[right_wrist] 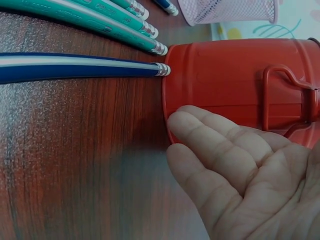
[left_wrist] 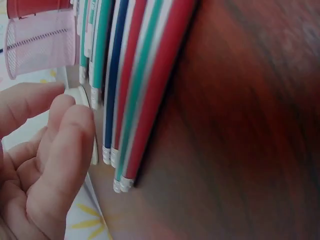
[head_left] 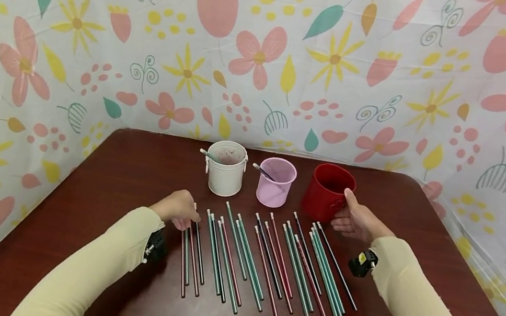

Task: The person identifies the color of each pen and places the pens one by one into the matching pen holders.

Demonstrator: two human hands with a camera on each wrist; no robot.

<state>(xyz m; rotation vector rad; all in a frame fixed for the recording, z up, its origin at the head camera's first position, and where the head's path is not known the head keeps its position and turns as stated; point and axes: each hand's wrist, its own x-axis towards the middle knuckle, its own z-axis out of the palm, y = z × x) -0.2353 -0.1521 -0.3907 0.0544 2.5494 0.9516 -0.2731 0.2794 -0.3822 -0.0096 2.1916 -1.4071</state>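
Note:
At the left end of the pencil row, my left hand [head_left: 182, 210] is over the eraser ends. The left wrist view shows that hand [left_wrist: 47, 155] with bent, loose fingers and nothing in them, beside a red pencil [left_wrist: 160, 75] and a blue pencil [left_wrist: 114, 80]. My right hand [head_left: 359, 218] is at the right side of the red bucket [head_left: 317, 195], thumb up by its rim. Seen from the right wrist, the fingers [right_wrist: 215, 145] stretch along the red bucket [right_wrist: 225, 75] below its handle; whether the thumb presses it is hidden.
A white bucket [head_left: 225, 178] with a green pencil [head_left: 210, 156] and a pink mesh cup [head_left: 271, 194] with a dark pencil [head_left: 263, 172] stand left of the red bucket. Several green, red and dark pencils lie on the brown table [head_left: 138, 165]. Behind hangs a patterned cloth [head_left: 259, 106].

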